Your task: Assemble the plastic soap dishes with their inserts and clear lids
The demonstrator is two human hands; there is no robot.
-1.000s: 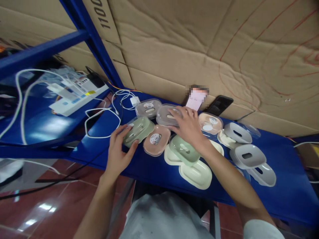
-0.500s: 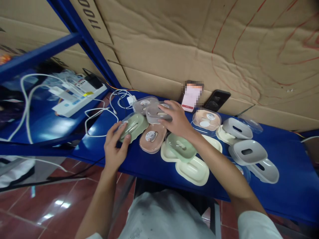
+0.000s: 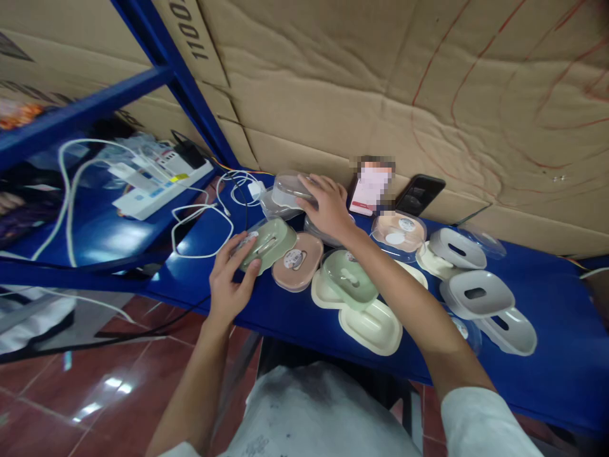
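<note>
My left hand curls its fingers and thumb around a light green soap dish resting on the blue table. My right hand grips the right end of a clear plastic lid, raised over another clear piece at the back. Beneath the right hand, a greyish soap dish is partly hidden. Between the hands lies a brown-pink soap dish with a round label. A second green soap dish sits on cream trays, below the right forearm.
Grey soap dish parts and a peach one lie to the right. Two phones, one lit and one dark, lean against the cardboard wall. White cables and a power strip are at left.
My right hand has moved up and slightly left with the clear lid, and the greyish dish now shows beneath it. My left hand stays on the green dish; the view has shifted slightly.
</note>
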